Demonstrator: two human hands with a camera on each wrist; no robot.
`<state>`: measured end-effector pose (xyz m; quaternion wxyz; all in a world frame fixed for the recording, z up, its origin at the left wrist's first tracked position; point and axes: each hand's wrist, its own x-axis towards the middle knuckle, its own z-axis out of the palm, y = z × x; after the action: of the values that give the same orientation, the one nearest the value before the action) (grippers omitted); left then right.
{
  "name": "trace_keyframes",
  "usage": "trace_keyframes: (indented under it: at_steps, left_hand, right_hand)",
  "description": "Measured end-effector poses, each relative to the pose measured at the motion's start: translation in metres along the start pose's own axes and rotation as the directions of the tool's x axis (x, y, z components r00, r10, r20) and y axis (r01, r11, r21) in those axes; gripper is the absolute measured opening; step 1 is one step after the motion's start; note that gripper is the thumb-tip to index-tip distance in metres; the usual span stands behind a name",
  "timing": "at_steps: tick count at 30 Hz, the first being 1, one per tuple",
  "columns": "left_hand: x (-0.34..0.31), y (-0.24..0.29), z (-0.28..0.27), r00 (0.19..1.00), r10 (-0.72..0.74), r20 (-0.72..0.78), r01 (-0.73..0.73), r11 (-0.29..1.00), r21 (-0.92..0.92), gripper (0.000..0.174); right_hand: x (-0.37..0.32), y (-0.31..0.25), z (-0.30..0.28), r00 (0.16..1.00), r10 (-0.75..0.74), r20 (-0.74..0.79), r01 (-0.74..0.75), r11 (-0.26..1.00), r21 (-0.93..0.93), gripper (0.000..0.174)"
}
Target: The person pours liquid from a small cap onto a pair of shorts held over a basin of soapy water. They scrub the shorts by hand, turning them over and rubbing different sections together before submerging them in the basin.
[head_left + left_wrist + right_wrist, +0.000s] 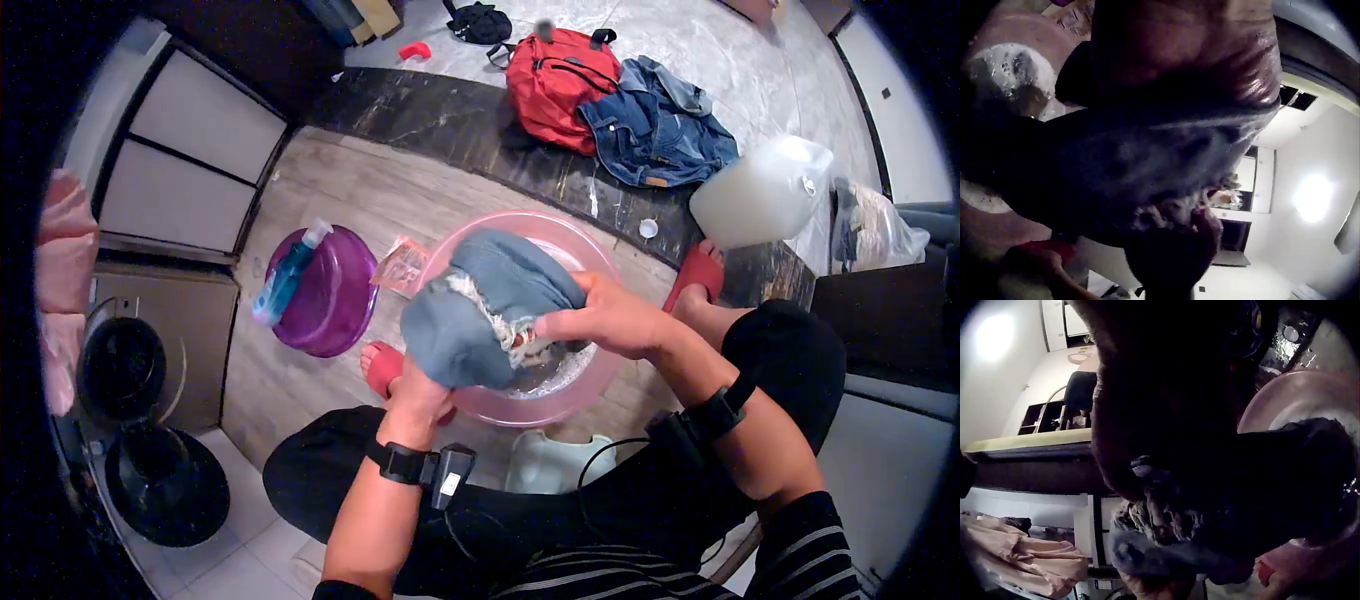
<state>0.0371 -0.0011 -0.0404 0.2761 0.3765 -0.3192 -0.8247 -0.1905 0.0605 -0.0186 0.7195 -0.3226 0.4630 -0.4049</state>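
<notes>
As hands (422, 395) (620, 318) hold blue-grey cloth (455, 335), pink basin (530, 411) below, suds (573, 376) inside

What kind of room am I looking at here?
Probably a home's washing or utility area: a pink basin of sudsy water, a purple basin and a squirt bottle stand on the floor.

My left hand (1191, 50), its skin wet and shiny, is against a dark bluish cloth (1166, 156), with my fingers hidden from sight. Along one part of the cloth runs a pale, shaggy fringe (1169, 214). Beyond it, a pink basin (997, 225) holds white suds (1007, 62). A printed paper (1075, 20) lies near the basin. Far off, a round lamp (1314, 199) glares white.
</notes>
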Motion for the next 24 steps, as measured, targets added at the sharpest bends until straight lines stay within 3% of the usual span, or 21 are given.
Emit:
trace_keyframes:
  at_steps: [5, 8, 9, 12, 14, 18, 19, 22, 24]
  left_hand:
    - [-0.008, 0.013, 0.024, 0.986, 0.108, 0.128, -0.090, 0.987, -0.136, 0.067]
    - [-0.010, 0.016, 0.030, 0.983, 0.136, 0.122, -0.116, 0.981, -0.154, 0.063]
    - [-0.010, 0.016, 0.029, 0.984, 0.139, 0.115, -0.121, 0.982, -0.147, 0.061]
    - [-0.008, 0.014, 0.029, 0.972, 0.152, 0.181, -0.151, 0.988, -0.020, 0.053]
    - [-0.010, 0.015, 0.033, 0.969, 0.188, 0.159, -0.221, 0.947, 0.232, 0.047]
    - [-0.009, 0.006, 0.024, 0.938, 0.270, 0.219, -0.347, 0.688, 0.637, 0.042]
    - [-0.009, 0.006, 0.025, 0.928, 0.283, 0.241, -0.370, 0.637, 0.676, 0.042]
    - [-0.009, 0.002, 0.033, 0.886, 0.328, 0.326, -0.450, 0.446, 0.774, 0.042]
    - [-0.009, 0.000, 0.038, 0.837, 0.367, 0.407, -0.516, 0.276, 0.811, 0.042]
  right_hand:
    - [0.006, -0.001, -0.003, 0.986, -0.001, -0.167, 0.018, 0.995, 0.098, 0.042]
    - [0.011, 0.001, -0.003, 0.934, -0.122, -0.336, 0.135, 0.991, 0.014, 0.041]
    - [0.019, 0.003, -0.006, 0.891, -0.258, -0.374, 0.207, 0.963, -0.172, 0.038]
    - [0.020, 0.006, -0.010, 0.871, -0.154, -0.466, -0.002, 0.948, -0.317, 0.030]
    - [0.019, 0.006, -0.002, 0.799, -0.360, -0.481, 0.131, 0.885, -0.446, 0.031]
    - [0.001, -0.018, 0.025, 0.646, -0.662, -0.380, 0.218, 0.637, -0.740, 0.036]
    - [-0.006, -0.024, 0.033, 0.696, -0.624, -0.355, 0.159, 0.617, -0.771, 0.036]
    - [-0.007, -0.011, 0.047, 0.639, -0.765, -0.071, 0.433, 0.436, -0.789, 0.034]
    - [-0.010, -0.007, 0.051, 0.680, -0.732, 0.034, 0.441, 0.371, -0.817, 0.033]
